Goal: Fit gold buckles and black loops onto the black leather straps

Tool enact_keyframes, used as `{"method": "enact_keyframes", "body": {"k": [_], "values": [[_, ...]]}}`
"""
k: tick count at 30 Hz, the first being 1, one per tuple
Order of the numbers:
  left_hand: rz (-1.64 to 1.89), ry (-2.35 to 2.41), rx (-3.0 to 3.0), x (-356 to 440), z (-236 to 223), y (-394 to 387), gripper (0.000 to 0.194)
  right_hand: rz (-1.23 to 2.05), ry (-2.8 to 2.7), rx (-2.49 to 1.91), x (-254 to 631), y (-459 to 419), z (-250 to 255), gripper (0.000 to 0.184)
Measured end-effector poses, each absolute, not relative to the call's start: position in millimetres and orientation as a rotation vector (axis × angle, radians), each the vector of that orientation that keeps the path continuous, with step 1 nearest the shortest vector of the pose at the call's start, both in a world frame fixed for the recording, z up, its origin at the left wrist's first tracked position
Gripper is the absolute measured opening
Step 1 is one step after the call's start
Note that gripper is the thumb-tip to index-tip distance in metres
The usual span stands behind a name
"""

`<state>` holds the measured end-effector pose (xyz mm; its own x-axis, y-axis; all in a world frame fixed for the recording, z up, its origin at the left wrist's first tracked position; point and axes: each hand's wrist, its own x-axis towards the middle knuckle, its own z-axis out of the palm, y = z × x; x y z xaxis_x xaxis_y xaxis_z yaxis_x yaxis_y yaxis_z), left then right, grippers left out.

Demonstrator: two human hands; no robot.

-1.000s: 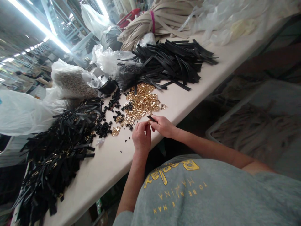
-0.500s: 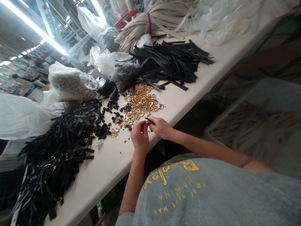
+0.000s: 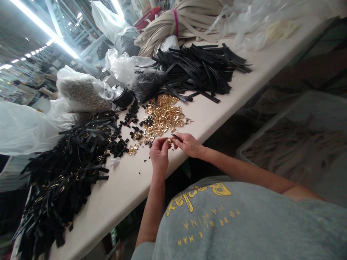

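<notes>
My left hand [image 3: 159, 153] pinches a small gold buckle [image 3: 168, 139] over the table's near edge. My right hand [image 3: 189, 145] meets it fingertip to fingertip and is closed on a short black strap [image 3: 176, 137], most of which its fingers cover. How strap and buckle join is hidden between the fingers. Just beyond the hands lies a heap of gold buckles [image 3: 165, 115], one of them apart at its right side. Small black loops [image 3: 118, 148] are piled to the left of the heap.
Black straps [image 3: 200, 70] lie loose at the back; a large pile of straps with buckles [image 3: 70, 169] covers the left end. Clear plastic bags [image 3: 81, 90], a dark can [image 3: 121, 95] and a beige strap bundle [image 3: 159, 30] line the far side. A translucent bin [image 3: 271, 122] stands at right.
The fingertips have shifted slightly, and the gold buckle now shows between them. The strap in my right hand has tipped and less of it shows. The camera view has moved a little.
</notes>
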<state>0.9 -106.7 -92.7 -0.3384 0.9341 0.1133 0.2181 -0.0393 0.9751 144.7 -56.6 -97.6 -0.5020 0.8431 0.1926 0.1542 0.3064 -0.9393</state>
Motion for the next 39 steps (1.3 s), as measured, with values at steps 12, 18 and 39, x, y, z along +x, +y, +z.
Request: {"method": "enact_keyframes", "body": {"k": [12,18,39], "values": [[0.441,2.205,2.046,4,-65,-111,0.010,0.729,-2.264,-1.264,149,-56,-88,0.016],[0.153,2.254,2.158,5,-62,-107,0.026,0.614,-2.343,-1.281,151,-54,-83,0.019],[0.706,2.087,1.734,11,-94,-90,0.030,0.840,-2.417,-1.175,156,-25,-79,0.025]]}}
